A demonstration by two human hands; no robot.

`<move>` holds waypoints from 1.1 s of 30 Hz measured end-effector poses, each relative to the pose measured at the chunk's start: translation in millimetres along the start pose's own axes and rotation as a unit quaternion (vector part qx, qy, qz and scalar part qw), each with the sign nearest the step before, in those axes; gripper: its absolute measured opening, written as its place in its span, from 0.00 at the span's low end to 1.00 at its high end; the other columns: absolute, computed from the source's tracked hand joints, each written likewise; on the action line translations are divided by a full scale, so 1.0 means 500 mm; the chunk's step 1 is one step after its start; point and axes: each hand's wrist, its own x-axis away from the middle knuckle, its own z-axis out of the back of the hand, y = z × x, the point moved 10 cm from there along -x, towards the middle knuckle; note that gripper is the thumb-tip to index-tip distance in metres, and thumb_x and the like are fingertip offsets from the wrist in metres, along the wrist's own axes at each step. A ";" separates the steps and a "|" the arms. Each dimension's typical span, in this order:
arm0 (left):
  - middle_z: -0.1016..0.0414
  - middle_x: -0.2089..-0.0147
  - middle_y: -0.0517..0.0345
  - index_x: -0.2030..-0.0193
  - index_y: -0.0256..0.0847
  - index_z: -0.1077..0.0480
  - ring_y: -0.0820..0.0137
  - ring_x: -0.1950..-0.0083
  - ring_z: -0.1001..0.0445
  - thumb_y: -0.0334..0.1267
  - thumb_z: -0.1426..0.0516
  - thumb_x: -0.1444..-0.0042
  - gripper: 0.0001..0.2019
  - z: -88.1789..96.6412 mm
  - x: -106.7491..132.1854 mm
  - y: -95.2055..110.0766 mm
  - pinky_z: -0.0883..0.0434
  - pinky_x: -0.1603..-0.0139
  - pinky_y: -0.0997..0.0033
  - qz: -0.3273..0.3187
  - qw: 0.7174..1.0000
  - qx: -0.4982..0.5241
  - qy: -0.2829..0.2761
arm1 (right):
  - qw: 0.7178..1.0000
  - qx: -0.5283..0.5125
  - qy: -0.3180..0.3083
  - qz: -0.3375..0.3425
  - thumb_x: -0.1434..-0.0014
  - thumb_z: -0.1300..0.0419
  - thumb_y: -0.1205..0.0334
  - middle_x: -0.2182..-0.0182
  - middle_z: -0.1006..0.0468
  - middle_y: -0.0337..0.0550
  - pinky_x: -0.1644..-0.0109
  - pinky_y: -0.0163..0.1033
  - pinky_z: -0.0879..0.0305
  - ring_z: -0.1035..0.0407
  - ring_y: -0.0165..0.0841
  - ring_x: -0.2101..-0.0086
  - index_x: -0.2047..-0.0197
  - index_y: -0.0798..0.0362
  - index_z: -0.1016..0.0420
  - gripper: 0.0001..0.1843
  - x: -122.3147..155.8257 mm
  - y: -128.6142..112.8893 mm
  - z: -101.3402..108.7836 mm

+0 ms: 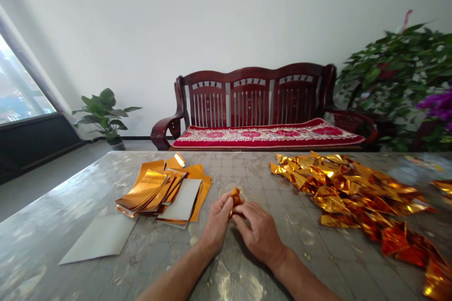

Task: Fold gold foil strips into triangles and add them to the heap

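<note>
Hands: left hand (219, 220) and right hand (259, 235), fingers (226, 202) pinching folded gold foil (236, 196) between them, just above tabletop (60, 207).
Left: stacked foil sheets (162, 193).
Right: folded foil pile (346, 188).
Far: red wooden bench (250, 99).

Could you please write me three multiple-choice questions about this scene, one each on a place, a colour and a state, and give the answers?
1. Where does the heap of crumpled gold foil lie relative to the left hand and right hand?
A. To their left
B. To their right
C. Beneath them

2. What colour is the cushion on the wooden bench?
A. Blue
B. Green
C. Red

3. What state is the small gold foil piece in?
A. Lying flat
B. Folded small between the hands
C. Cut into strips

Answers:
1. B, the heap spreads across the right side of the view.
2. C, red shows along its length.
3. B, it sits bunched at the fingertips.
</note>
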 end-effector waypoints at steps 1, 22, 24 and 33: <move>0.22 0.60 0.55 0.54 0.37 0.24 0.70 0.59 0.26 0.49 0.42 0.39 0.17 -0.001 -0.001 -0.001 0.30 0.54 0.73 0.002 1.000 0.013 -0.005 | 1.000 -0.022 0.015 -0.015 0.35 0.46 0.63 0.65 0.22 0.42 0.54 0.38 0.36 0.28 0.35 0.61 0.61 0.50 0.27 0.07 0.000 0.007 0.008; 0.26 0.53 0.53 0.43 0.45 0.28 0.67 0.54 0.26 0.34 0.43 0.42 0.19 -0.007 0.029 0.081 0.28 0.52 0.67 -0.209 0.932 -0.295 0.020 | 0.975 -0.131 0.085 -0.156 0.39 0.44 0.63 0.64 0.19 0.44 0.60 0.36 0.30 0.26 0.34 0.66 0.56 0.52 0.22 0.11 0.001 0.084 0.029; 0.24 0.56 0.53 0.49 0.43 0.25 0.67 0.55 0.26 0.36 0.47 0.38 0.14 0.002 0.027 0.078 0.28 0.52 0.68 -0.195 0.940 -0.279 0.033 | 0.980 -0.118 0.089 -0.130 0.39 0.44 0.64 0.64 0.20 0.44 0.59 0.36 0.30 0.26 0.34 0.64 0.57 0.52 0.22 0.10 -0.001 0.074 0.032; 0.27 0.74 0.60 0.67 0.38 0.26 0.72 0.72 0.29 0.52 0.42 0.43 0.17 0.039 0.017 0.035 0.32 0.70 0.76 -0.035 0.982 -0.153 0.105 | 0.985 -0.133 0.076 -0.084 0.39 0.44 0.67 0.66 0.21 0.43 0.58 0.37 0.30 0.27 0.34 0.64 0.61 0.50 0.20 0.10 -0.006 0.053 0.030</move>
